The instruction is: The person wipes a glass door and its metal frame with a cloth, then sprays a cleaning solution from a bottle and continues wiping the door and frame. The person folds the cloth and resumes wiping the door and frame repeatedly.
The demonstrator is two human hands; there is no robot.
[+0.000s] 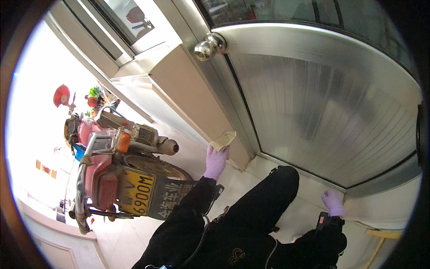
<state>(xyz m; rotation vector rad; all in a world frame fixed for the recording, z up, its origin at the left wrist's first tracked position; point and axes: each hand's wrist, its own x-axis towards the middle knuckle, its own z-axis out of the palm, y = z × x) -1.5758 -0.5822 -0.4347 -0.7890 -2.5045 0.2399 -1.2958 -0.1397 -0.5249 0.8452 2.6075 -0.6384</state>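
My left hand (216, 164), in a purple glove, holds a pale yellow cloth (223, 141). The cloth rests against the lower part of a beige door jamb (195, 101). To the right of the jamb is a metal-framed door with a ribbed lower panel (322, 107) and a round steel knob (205, 50). My right hand (332, 201), gloved alike, is closed in a fist near the door's lower right edge. No object shows in it. My bent knee (285, 178) in black trousers is between the two hands.
A red motorcycle (100, 161) with a yellow licence plate and a lettered mudflap stands close on the left. Potted plants (95, 94) are behind it. Pale floor tiles (262, 168) lie below the door. A yellow-headed broom or similar tool (383, 234) is at lower right.
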